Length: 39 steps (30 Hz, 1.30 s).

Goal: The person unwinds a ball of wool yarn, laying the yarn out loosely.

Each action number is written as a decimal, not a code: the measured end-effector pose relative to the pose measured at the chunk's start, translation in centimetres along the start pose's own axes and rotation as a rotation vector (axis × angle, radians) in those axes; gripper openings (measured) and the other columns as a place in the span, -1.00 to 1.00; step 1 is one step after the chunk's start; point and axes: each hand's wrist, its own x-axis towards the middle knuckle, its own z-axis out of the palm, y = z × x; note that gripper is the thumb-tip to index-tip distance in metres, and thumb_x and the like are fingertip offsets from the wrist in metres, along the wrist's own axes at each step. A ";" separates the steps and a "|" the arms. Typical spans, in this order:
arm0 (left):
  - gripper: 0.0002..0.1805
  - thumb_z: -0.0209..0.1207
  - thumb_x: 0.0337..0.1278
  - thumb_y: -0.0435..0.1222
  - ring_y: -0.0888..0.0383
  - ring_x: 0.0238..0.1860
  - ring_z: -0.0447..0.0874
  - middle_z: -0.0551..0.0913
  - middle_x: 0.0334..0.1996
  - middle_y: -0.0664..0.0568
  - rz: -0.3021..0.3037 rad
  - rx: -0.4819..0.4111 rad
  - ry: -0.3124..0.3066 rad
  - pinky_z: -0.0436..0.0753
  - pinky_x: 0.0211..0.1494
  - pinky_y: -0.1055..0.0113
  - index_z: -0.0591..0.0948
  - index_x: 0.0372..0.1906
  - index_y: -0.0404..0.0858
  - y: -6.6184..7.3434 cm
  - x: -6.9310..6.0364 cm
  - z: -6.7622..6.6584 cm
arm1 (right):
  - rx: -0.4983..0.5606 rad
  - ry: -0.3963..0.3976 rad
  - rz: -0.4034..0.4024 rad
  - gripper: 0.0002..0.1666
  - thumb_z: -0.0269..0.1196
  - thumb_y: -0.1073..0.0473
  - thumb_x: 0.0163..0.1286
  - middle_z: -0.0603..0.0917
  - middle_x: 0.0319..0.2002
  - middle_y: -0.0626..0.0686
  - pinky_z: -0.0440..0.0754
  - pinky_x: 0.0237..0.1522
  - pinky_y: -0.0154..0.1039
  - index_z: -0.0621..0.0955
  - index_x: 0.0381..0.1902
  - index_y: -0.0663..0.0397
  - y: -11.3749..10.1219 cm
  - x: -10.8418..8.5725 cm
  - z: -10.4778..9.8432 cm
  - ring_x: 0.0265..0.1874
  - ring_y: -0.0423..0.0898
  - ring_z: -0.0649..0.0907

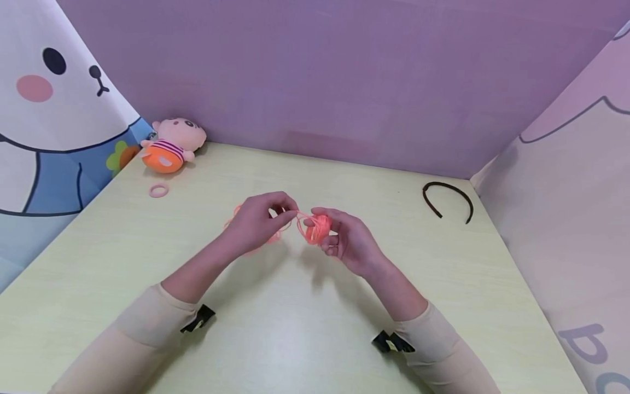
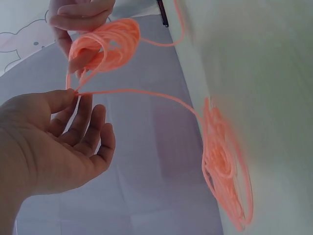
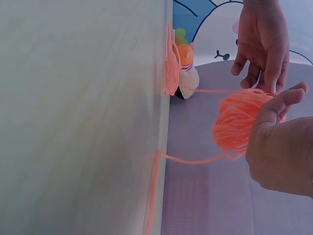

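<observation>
Both hands are raised above the pale counter and work with orange-pink yarn. The right hand holds a small bundle of yarn, wound in many loops; its fingers are bent around the bundle, and one fingertip shows among the loops. The left hand is just beside it, to the left. Its thumb and first finger pinch the yarn at one point, while its other fingers are loosely bent and a little apart, as the left wrist view shows.

From this pinch, one strand runs in a curve to a loose pile of yarn, which lies on the counter. In the head view this pile is partly hidden behind the left hand. A second strand goes from the bundle down to the counter.

At the far left corner, near the wall, there is a soft doll with striped top and orange lower part. A pink ring lies near it, on the nearer side. At the far right lies a dark headband, well apart from the hands. Both sleeves are light beige.
</observation>
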 end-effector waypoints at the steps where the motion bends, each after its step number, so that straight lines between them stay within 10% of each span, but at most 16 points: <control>1: -0.95 0.30 0.34 -0.28 0.14 -0.33 0.60 0.70 -0.33 0.07 0.000 -0.006 0.013 0.59 -0.28 0.20 0.71 -0.17 -0.12 0.0 0.0 -0.1 | 0.002 0.011 0.000 -0.54 -0.01 0.09 0.58 0.74 -0.14 0.02 0.50 -0.55 -0.39 0.46 0.31 0.18 0.0 0.0 0.0 -0.66 -0.20 0.57; 18: -0.96 0.25 0.39 -0.27 0.08 -0.46 0.48 0.65 -0.36 0.10 0.025 -0.005 0.082 0.50 -0.35 0.22 0.68 -0.19 -0.14 0.4 -0.2 -0.1 | -0.069 0.085 0.062 -0.59 0.19 0.22 0.52 0.66 -0.41 -0.06 0.44 -0.64 -0.47 0.47 0.27 0.20 0.4 0.3 0.1 -0.73 -0.23 0.50; 28: -0.95 0.17 0.44 -0.30 0.14 -0.19 0.55 0.63 -0.25 0.07 0.093 -0.150 -0.046 0.53 -0.07 0.10 0.60 -0.18 -0.19 0.8 -0.4 -0.6 | 0.116 0.157 0.058 -0.72 0.15 0.24 0.54 0.54 -0.27 -0.03 0.41 -0.60 -0.51 0.44 0.16 0.03 0.3 0.7 -0.4 -0.65 -0.26 0.49; 39: -0.95 0.14 0.46 -0.32 -0.03 -0.29 0.58 0.66 -0.28 0.01 0.048 -0.159 -0.031 0.56 -0.14 0.16 0.58 -0.18 -0.21 0.9 -0.1 -1.5 | 0.099 0.213 0.026 -0.71 0.15 0.34 0.52 0.55 -0.39 -0.03 0.39 -0.61 -0.50 0.45 0.14 0.07 0.4 0.9 -0.3 -0.64 -0.27 0.44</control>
